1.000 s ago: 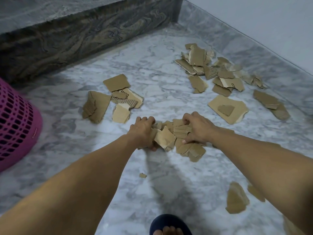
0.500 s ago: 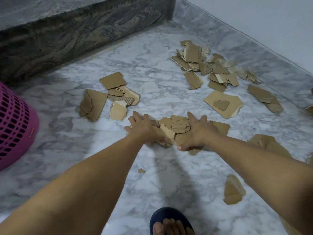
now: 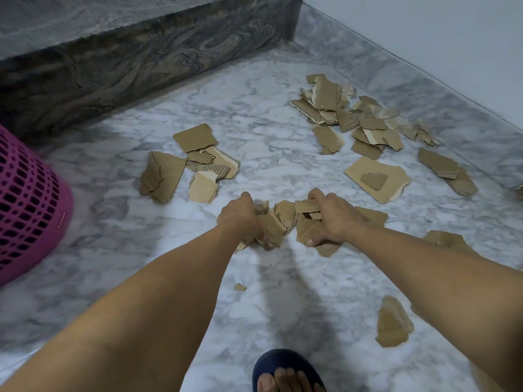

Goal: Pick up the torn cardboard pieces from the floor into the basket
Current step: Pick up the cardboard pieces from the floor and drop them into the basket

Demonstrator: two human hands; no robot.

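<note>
Looking down from my head camera, I've got both arms stretched out over a grey-veined white marble floor [image 3: 254, 131]. My left hand [image 3: 239, 216] is curled round one side of a small heap of torn cardboard pieces [image 3: 283, 222], and my right hand [image 3: 334, 219] is curled round the other side, thumb tucked low, the two hands squeezing the heap between them right on the floor. Just beyond my left hand lies a second cluster of cardboard [image 3: 192, 165], one scrap printed with letters. Far right, against the marble skirting [image 3: 424, 89] under a pale wall [image 3: 438, 29], sits the biggest scatter [image 3: 353, 117], and a flat square piece [image 3: 377, 179] with a small scrap on top lies near my right hand. A lone piece [image 3: 393, 323] lies under my right forearm, a tiny crumb [image 3: 240, 287] between my arms. The pink basket [image 3: 31, 205] stands at the left edge, well apart from the heap, beside a dark swirled marble step [image 3: 127, 63]. My toes in a dark blue slipper [image 3: 285, 366] show at the bottom.
</note>
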